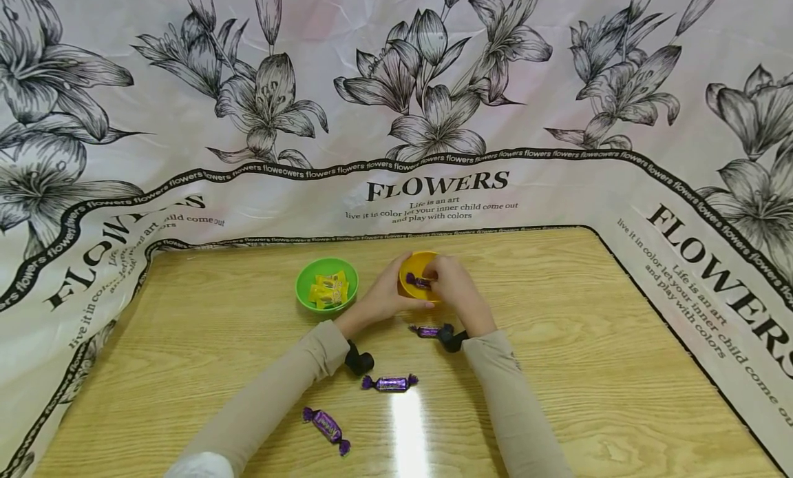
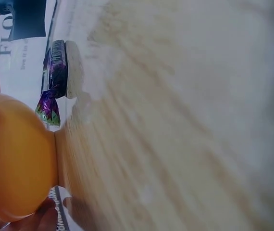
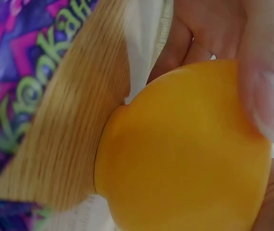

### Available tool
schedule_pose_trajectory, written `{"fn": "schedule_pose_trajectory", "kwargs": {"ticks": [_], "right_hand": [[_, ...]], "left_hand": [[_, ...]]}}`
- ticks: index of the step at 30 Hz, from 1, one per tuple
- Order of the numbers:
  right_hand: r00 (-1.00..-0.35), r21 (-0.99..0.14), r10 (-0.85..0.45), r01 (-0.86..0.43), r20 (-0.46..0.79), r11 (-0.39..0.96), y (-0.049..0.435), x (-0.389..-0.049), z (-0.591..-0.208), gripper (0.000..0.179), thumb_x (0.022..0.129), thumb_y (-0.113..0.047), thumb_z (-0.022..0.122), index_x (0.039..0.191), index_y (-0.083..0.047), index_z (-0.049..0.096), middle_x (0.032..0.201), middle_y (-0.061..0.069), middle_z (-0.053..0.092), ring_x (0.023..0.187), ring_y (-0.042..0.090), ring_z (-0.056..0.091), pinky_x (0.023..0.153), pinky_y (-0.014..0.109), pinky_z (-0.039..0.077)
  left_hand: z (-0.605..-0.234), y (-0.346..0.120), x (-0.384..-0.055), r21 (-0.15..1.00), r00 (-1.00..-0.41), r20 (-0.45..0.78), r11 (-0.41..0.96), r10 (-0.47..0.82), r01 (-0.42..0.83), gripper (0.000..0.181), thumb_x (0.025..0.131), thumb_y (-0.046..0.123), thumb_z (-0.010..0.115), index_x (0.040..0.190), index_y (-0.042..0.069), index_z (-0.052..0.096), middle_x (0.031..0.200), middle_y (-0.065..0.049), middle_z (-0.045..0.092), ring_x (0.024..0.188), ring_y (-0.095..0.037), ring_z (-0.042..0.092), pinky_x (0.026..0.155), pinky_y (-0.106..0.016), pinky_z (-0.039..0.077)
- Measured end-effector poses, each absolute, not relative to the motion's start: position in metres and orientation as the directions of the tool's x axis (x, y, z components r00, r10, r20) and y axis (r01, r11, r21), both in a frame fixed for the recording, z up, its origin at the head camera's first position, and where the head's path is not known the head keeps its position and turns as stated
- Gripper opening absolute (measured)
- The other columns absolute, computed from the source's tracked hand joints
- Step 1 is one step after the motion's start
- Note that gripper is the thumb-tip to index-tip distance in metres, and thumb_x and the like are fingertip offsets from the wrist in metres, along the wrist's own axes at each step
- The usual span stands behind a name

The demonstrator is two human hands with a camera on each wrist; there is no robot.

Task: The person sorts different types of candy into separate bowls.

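Note:
My left hand (image 1: 382,290) grips an orange bowl (image 1: 418,259), its fingers and thumb spread around the near and left sides. In the left wrist view the bowl (image 2: 21,159) stands on the wooden table. The right hand (image 1: 455,282) reaches over the bowl's right rim, its fingers pinching a purple-wrapped candy (image 1: 416,281) inside. The right wrist view shows the bowl's outer wall (image 3: 190,144) with the left thumb (image 3: 267,101) over its rim. Another purple-wrapped candy (image 1: 427,332) lies just below the bowl, beside the right wrist.
Left of the orange bowl, a green bowl (image 1: 301,300) holds yellow-wrapped candies (image 1: 330,290). Two more purple-wrapped candies, a level one (image 1: 392,383) and a slanted one (image 1: 326,430), lie nearer the front between the forearms. A flowered cloth (image 1: 434,202) borders the table (image 1: 619,368).

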State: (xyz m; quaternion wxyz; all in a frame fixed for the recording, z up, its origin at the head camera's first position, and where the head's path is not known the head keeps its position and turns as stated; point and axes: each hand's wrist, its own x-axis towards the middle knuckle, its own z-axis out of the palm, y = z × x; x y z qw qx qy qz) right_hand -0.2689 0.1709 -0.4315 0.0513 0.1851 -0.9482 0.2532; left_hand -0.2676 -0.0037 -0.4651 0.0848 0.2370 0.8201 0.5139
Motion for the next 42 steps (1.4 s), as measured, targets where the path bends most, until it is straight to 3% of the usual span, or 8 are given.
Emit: {"fn": "schedule_pose_trajectory", "kwargs": {"ticks": [6,15,19,25,29,33,38,42], "right_hand": [[-0.924,-0.516,-0.321,-0.382,0.207,0.767,0.173,-0.263,-0.424,0.015,0.08,0.012,0.069,0.092,0.006,0.075,0.09,0.016,0.069,0.085,0.029,0.065,0.078,0.04,0.058],[-0.879,-0.68,-0.388,-0.465,0.277,0.567,0.174,-0.241,-0.395,0.008,0.086,0.004,0.073,0.093,0.006,0.075,0.087,0.01,0.068,0.079,0.023,0.065,0.075,0.038,0.058],[-0.843,-0.688,-0.446,-0.515,0.299,0.512,0.172,-0.23,-0.386,0.008,0.085,0.003,0.075,0.092,0.004,0.076,0.086,0.008,0.071,0.077,0.018,0.065,0.073,0.037,0.059],[-0.761,-0.657,-0.58,-0.6,0.292,0.456,0.163,-0.207,-0.382,0.009,0.085,-0.001,0.076,0.094,-0.002,0.076,0.087,0.003,0.072,0.079,0.013,0.063,0.073,0.037,0.058],[-0.689,-0.635,-0.682,-0.646,0.247,0.423,0.154,-0.191,-0.385,0.007,0.085,-0.005,0.077,0.092,-0.007,0.076,0.09,0.0,0.071,0.082,0.014,0.063,0.075,0.034,0.056],[-0.63,-0.639,-0.755,-0.659,0.181,0.397,0.147,-0.181,-0.397,0.008,0.085,-0.001,0.075,0.091,-0.004,0.075,0.089,0.002,0.07,0.082,0.014,0.061,0.075,0.028,0.056],[-0.623,-0.638,-0.781,-0.617,0.039,0.46,0.14,-0.169,-0.41,0.011,0.082,-0.005,0.079,0.092,-0.004,0.076,0.088,-0.001,0.066,0.082,0.009,0.058,0.075,0.021,0.053],[-0.625,-0.598,-0.778,-0.6,-0.065,0.532,0.135,-0.164,-0.42,0.019,0.076,-0.013,0.087,0.09,-0.008,0.076,0.087,-0.006,0.063,0.079,0.005,0.054,0.072,0.018,0.049]], "left_hand": [[-0.464,-0.004,-0.268,0.877,-0.871,0.094,0.373,0.482,0.302,0.111,0.077,0.035,0.087,0.158,0.005,0.018,0.159,-0.014,0.028,0.143,-0.029,0.032,0.118,-0.041,0.026],[-0.464,-0.005,-0.271,0.892,-0.854,0.101,0.334,0.51,0.305,0.107,0.08,0.027,0.086,0.158,0.004,0.017,0.155,-0.013,0.033,0.139,-0.027,0.038,0.116,-0.04,0.032],[-0.463,-0.006,-0.271,0.883,-0.852,0.103,0.348,0.513,0.316,0.107,0.079,0.027,0.086,0.157,0.003,0.017,0.154,-0.015,0.034,0.138,-0.028,0.039,0.115,-0.04,0.033],[-0.463,-0.008,-0.273,0.846,-0.845,0.113,0.394,0.523,0.358,0.09,0.089,0.019,0.075,0.156,0.0,0.018,0.158,-0.02,0.027,0.143,-0.033,0.031,0.118,-0.046,0.027],[-0.463,-0.008,-0.274,0.847,-0.852,0.105,0.403,0.513,0.348,0.089,0.088,0.016,0.074,0.157,0.001,0.02,0.158,-0.018,0.028,0.143,-0.032,0.032,0.119,-0.045,0.026],[-0.463,-0.006,-0.273,0.853,-0.862,0.089,0.408,0.499,0.324,0.1,0.082,0.021,0.082,0.157,0.003,0.019,0.159,-0.016,0.028,0.145,-0.031,0.029,0.12,-0.045,0.023],[-0.462,-0.004,-0.27,0.857,-0.868,0.071,0.416,0.491,0.305,0.111,0.077,0.037,0.087,0.158,0.006,0.017,0.16,-0.014,0.025,0.146,-0.03,0.026,0.12,-0.047,0.022],[-0.461,-0.005,-0.27,0.858,-0.873,0.063,0.42,0.484,0.294,0.112,0.076,0.039,0.087,0.158,0.007,0.017,0.161,-0.012,0.024,0.147,-0.028,0.025,0.12,-0.046,0.021]]}}
